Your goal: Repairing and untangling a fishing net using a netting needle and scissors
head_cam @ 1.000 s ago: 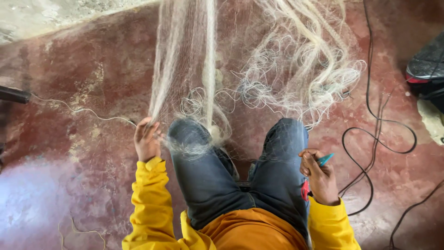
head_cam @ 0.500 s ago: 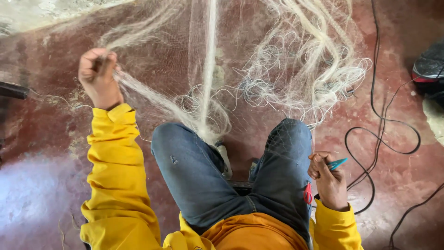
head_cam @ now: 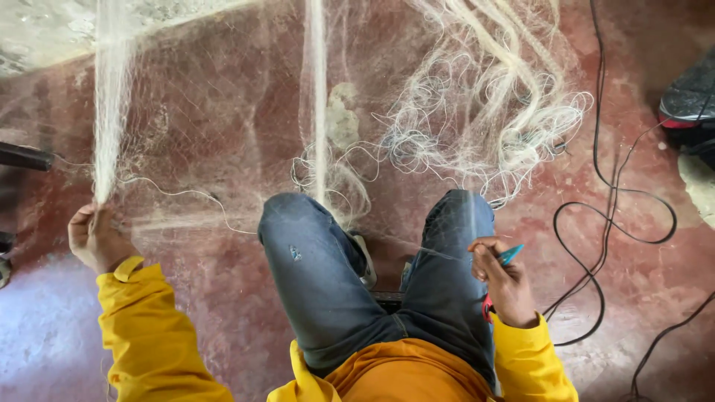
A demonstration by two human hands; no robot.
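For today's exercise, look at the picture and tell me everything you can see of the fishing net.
The net is fine, pale, nearly clear mesh of thin line, spread over the red floor ahead of the seated person's knees. Parts bunch into whitish ropes: one rises from the left hand, which grips it, another runs up the middle. At the upper right it lies in a tangled, looping heap. A thin strand leads towards the right hand, which also holds a teal tool.

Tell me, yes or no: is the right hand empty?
No. The right hand grips a small teal tool beside the knee, while the left hand clutches the white net.
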